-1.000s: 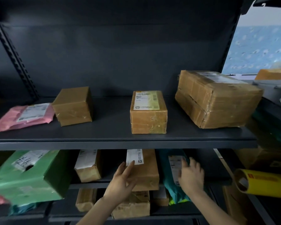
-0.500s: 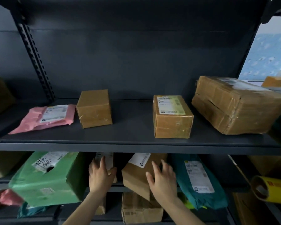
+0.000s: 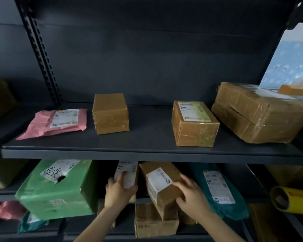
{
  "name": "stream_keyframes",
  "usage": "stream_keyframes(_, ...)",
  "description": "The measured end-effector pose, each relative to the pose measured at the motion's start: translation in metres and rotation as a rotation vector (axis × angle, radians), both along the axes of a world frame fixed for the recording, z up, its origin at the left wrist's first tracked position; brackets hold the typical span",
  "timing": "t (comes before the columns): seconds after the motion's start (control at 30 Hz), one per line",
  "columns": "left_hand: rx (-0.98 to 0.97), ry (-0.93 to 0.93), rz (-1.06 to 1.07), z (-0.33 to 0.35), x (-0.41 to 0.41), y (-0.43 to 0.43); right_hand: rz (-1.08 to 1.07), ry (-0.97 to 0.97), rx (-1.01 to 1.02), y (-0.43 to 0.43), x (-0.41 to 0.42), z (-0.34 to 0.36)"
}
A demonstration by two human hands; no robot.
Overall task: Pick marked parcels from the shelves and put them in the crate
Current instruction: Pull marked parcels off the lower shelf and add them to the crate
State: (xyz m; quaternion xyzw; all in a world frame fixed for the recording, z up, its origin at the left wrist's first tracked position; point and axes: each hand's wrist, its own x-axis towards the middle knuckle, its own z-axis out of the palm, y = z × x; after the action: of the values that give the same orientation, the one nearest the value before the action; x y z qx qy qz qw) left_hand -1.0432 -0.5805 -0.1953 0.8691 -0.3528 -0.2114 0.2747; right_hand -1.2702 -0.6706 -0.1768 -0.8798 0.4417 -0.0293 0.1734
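On the lower shelf, my left hand [image 3: 120, 190] grips a small brown box with a white label [image 3: 128, 173]. Beside it, my right hand [image 3: 191, 193] holds a longer brown box with a white label [image 3: 162, 186], tilted and pulled partly out over the shelf edge. A green box with black handwriting on its label [image 3: 59, 187] sits to the left and a teal mailer bag [image 3: 220, 187] to the right. The upper shelf [image 3: 147, 152] carries a pink mailer [image 3: 58, 122], a plain brown box [image 3: 110, 113], a labelled brown box [image 3: 193, 123] and a large taped box [image 3: 259, 112]. No crate is in view.
Below the lower shelf, more brown boxes [image 3: 154, 222] stand on a bottom level, with a pink bag [image 3: 9, 210] at far left. A yellow roll [image 3: 290, 199] lies at the right. A dark perforated upright [image 3: 40, 51] rises at the left.
My view has shifted left. My left hand moved from the longer box to the small labelled box. My right hand left the teal mailer and took the longer box, tilting it outward.
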Motion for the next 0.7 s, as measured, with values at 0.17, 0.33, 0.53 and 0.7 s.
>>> stream_keyframes(0.17,0.018,-0.014,-0.043,0.0,-0.011,0.015,-0.115,0.184,0.03,0.021,0.041,0.003)
stream_keyframes(0.33,0.013,-0.009,-0.075,0.001,-0.024,0.027,-0.274,0.254,-0.006,0.032,0.063,-0.004)
stream_keyframes(0.53,0.032,-0.009,-0.095,0.002,-0.036,0.03,-0.381,0.154,0.037,0.025,0.079,0.009)
stream_keyframes(0.7,0.025,0.011,-0.099,0.004,-0.041,0.033,-0.4,0.143,-0.001,0.027,0.084,0.002)
